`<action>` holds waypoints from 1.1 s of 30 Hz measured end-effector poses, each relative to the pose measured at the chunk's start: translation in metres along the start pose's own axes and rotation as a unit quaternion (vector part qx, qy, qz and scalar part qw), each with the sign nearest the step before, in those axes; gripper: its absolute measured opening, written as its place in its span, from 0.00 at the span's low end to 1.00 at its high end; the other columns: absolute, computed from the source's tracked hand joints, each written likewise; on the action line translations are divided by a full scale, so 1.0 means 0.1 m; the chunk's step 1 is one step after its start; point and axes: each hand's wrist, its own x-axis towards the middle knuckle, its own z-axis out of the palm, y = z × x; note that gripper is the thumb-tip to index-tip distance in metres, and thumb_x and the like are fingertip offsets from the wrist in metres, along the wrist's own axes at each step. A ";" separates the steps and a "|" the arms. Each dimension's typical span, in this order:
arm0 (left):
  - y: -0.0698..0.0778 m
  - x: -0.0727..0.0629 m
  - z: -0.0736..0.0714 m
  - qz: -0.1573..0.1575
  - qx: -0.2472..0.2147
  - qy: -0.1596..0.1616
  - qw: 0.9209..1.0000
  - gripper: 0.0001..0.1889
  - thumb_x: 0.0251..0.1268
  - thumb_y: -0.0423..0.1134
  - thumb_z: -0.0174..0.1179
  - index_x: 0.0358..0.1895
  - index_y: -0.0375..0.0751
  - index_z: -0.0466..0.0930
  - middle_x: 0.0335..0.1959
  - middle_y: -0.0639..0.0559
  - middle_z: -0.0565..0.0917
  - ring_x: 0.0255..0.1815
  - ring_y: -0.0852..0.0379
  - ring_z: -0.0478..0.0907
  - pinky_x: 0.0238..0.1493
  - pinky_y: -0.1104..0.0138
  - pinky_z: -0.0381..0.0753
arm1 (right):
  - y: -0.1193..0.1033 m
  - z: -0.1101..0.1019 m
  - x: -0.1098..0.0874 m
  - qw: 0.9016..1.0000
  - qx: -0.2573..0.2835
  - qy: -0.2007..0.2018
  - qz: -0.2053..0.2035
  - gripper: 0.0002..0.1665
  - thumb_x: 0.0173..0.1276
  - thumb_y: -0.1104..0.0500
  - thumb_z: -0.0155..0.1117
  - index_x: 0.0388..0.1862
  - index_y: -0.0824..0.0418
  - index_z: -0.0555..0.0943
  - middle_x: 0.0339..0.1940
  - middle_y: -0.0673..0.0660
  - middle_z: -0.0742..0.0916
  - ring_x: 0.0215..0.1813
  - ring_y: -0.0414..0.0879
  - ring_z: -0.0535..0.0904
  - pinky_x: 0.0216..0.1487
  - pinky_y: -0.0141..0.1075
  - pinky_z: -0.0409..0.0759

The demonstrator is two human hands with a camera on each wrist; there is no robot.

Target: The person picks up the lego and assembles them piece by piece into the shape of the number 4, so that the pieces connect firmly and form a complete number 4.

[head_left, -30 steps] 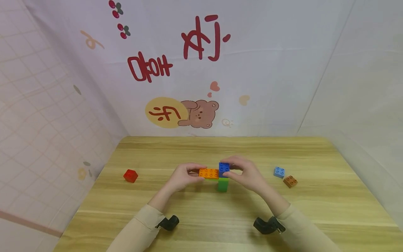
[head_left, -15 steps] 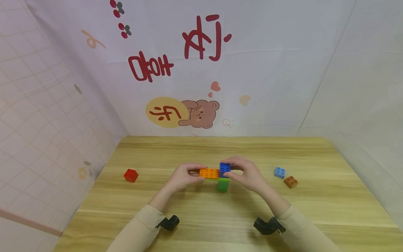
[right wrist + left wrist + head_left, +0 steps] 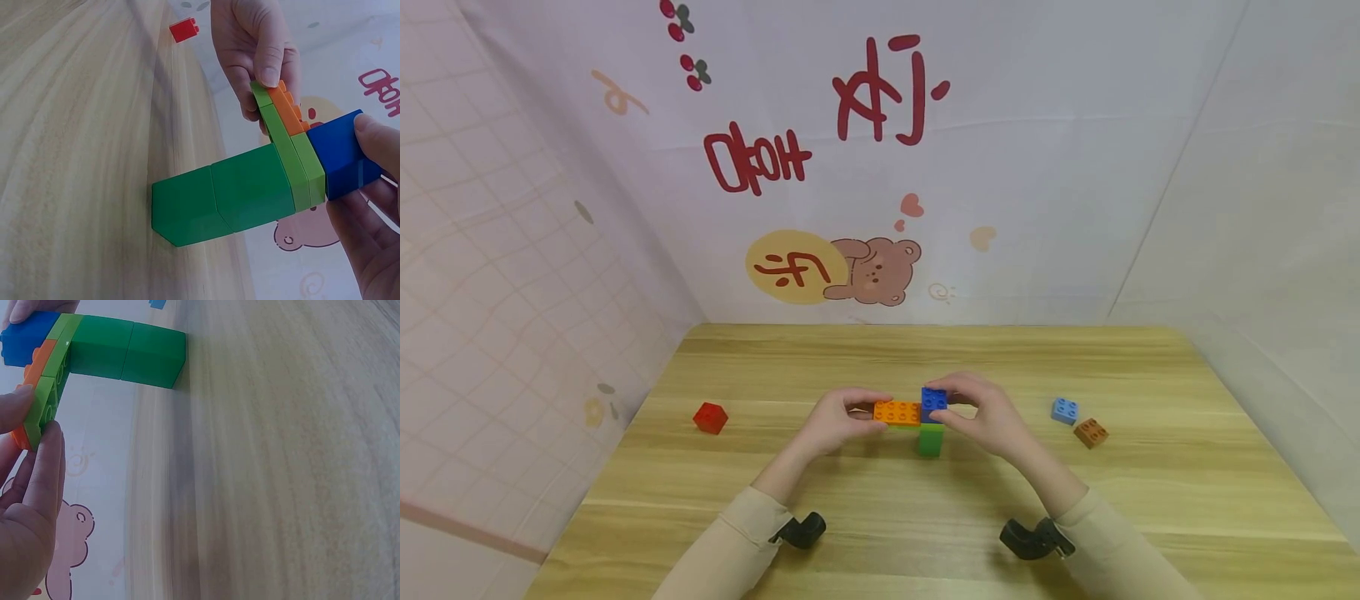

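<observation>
Two stacked dark green bricks (image 3: 253, 190) stand on the table as a column. Across their top lies a light green plate layer (image 3: 284, 150) that juts out to the left. A thin orange brick (image 3: 897, 413) sits on the jutting part, and beside it, over the column, is a dark blue brick (image 3: 934, 403). My left hand (image 3: 838, 425) pinches the free end of the orange brick and the light green layer, thumb against fingers. With thumb and fingers my right hand (image 3: 988, 417) grips the blue brick by its sides. Little gap shows between the orange and blue bricks.
On the wooden table (image 3: 880, 542), a red brick (image 3: 711, 418) lies to the left. A light blue brick (image 3: 1064, 410) and a brown brick (image 3: 1091, 432) lie close together on the right. A printed cloth (image 3: 1037, 183) hangs behind the far edge.
</observation>
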 end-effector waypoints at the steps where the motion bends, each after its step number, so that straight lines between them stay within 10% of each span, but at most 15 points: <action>1: 0.00 0.00 0.00 0.002 0.000 0.000 1.000 0.21 0.58 0.26 0.69 0.57 0.29 0.81 0.55 0.37 0.81 0.50 0.41 0.81 0.47 0.65 0.83 | 0.00 0.00 0.00 1.000 -0.001 0.001 -0.002 0.18 0.63 0.62 0.72 0.53 0.58 0.84 0.49 0.53 0.86 0.45 0.47 0.84 0.48 0.53 0.83; 33: -0.01 -0.01 0.01 0.006 0.008 0.001 1.000 0.21 0.59 0.26 0.69 0.57 0.31 0.81 0.55 0.37 0.82 0.50 0.43 0.82 0.48 0.65 0.83 | 0.01 0.06 -0.02 0.998 0.048 0.011 0.044 0.21 0.62 0.70 0.71 0.55 0.65 0.81 0.50 0.61 0.84 0.48 0.55 0.82 0.52 0.54 0.81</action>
